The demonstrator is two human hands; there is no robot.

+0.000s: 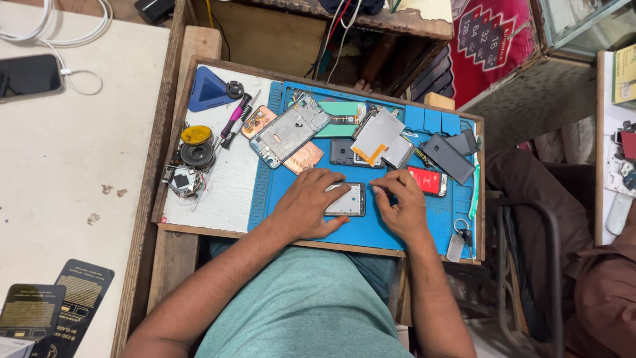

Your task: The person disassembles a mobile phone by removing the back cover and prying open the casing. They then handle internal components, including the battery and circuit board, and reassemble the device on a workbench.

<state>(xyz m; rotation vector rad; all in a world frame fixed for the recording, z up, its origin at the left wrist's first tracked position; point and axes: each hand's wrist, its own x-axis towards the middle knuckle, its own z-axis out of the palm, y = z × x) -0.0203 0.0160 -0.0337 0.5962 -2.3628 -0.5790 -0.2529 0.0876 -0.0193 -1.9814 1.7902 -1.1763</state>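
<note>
A small phone (pixel 349 201) with a pale screen lies flat on the blue work mat (pixel 285 182). My left hand (pixel 310 202) rests over its left end, fingers spread across it and pressing it down. My right hand (pixel 399 202) sits just right of the phone, its fingertips pinched together at the phone's top right corner. I cannot tell whether something tiny is between those fingertips. A red phone part (pixel 427 180) lies right behind my right hand.
Behind the hands lie a phone frame (pixel 289 130), a copper-coloured sheet (pixel 304 158), a green board (pixel 339 119), a screen with an orange flex cable (pixel 377 136) and a dark phone back (pixel 448 158). Screwdrivers (pixel 233 120) and tape rolls (pixel 197 147) sit on the tray's white left part. Keys (pixel 458 240) hang at the front right.
</note>
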